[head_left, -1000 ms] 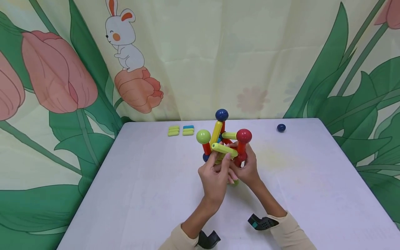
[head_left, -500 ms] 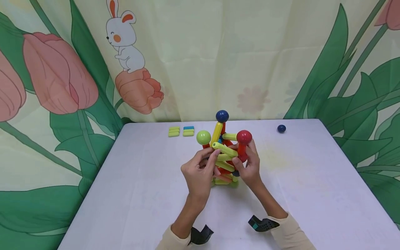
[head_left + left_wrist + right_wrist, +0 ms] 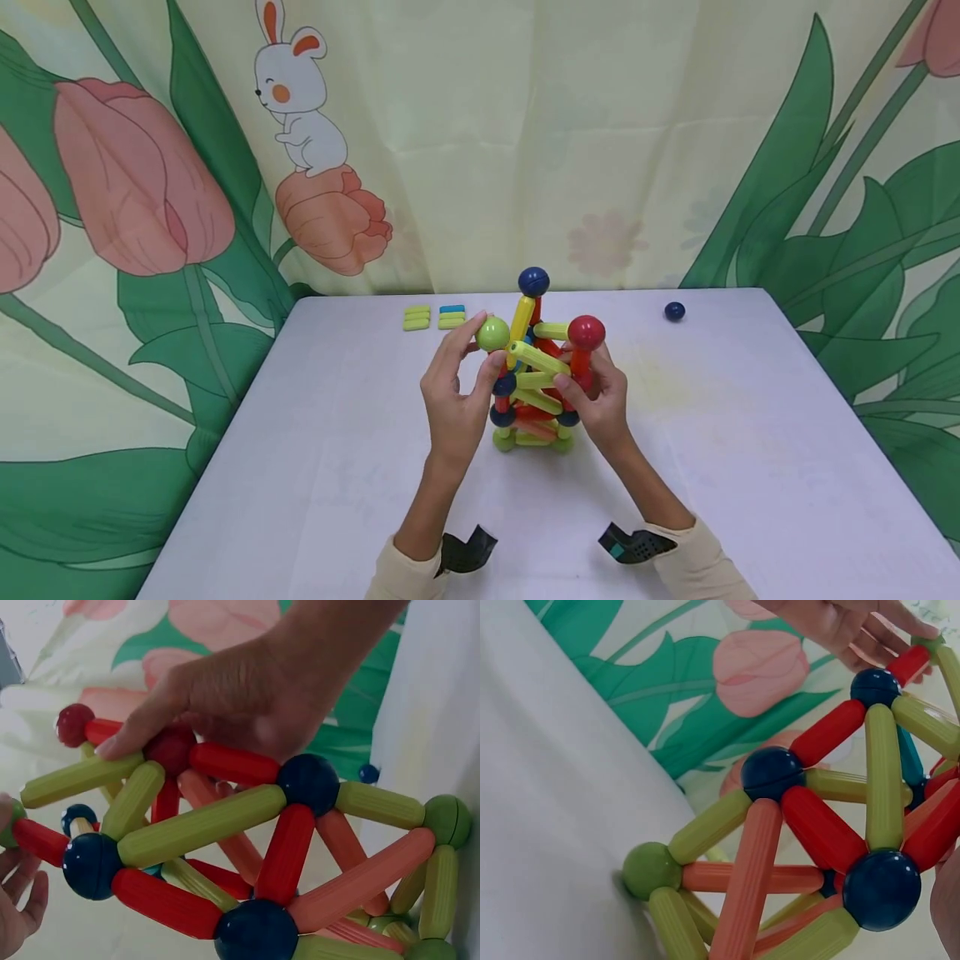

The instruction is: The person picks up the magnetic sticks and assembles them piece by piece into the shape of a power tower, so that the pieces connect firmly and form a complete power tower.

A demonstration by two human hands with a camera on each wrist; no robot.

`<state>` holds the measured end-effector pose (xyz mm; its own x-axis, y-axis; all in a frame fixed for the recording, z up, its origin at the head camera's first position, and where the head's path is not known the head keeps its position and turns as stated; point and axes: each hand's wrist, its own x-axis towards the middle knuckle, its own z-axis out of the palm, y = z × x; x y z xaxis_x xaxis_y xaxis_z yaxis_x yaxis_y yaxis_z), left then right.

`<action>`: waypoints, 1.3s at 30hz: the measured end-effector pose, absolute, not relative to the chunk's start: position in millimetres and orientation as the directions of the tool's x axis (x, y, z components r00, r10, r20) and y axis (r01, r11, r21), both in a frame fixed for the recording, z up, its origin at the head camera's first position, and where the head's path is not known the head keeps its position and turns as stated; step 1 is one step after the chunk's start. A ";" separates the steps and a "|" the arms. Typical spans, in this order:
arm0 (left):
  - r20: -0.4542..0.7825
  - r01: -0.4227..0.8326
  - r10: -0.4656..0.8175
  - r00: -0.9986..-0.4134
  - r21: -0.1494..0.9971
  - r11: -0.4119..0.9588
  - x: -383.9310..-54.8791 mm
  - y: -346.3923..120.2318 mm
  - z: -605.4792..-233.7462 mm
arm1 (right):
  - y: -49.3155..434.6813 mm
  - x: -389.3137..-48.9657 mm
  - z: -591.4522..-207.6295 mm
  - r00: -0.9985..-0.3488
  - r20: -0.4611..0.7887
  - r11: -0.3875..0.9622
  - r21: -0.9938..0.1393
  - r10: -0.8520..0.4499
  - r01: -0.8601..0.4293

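Observation:
A tower of magnetic rods and balls [image 3: 534, 400] stands on the white table, built of yellow-green, red, salmon and yellow rods joined by coloured balls. My left hand [image 3: 456, 400] pinches the light green ball [image 3: 492, 333] at its upper left, finger behind and thumb in front. On the other side my right hand [image 3: 603, 398] grips the tower below the upper red ball [image 3: 586, 332], the thumb against a yellow-green rod [image 3: 540, 358]. In the left wrist view this rod's far end is free, its near end on a lower red ball [image 3: 169, 750]. Some right fingers are hidden behind the tower.
Small stacks of short yellow-green rods [image 3: 417, 317] and blue and yellow-green rods [image 3: 452, 317] lie at the table's back left. A loose dark blue ball [image 3: 675, 312] sits at the back right. Behind the table [image 3: 315, 467] hangs a printed curtain [image 3: 465, 167].
My left hand let go of the yellow-green rod, moved left, then up to the light green ball. The ball shifted slightly right. My right hand stays on the tower, its thumb now beside the rod.

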<state>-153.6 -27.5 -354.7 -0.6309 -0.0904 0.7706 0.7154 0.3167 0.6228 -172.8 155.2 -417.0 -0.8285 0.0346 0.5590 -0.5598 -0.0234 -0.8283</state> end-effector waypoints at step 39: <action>0.103 0.087 0.023 -0.994 0.673 0.735 -316.2 -160.7 -469.3 | 162.1 -183.3 -429.5 -0.774 0.628 0.073 -0.771 -0.076 -0.633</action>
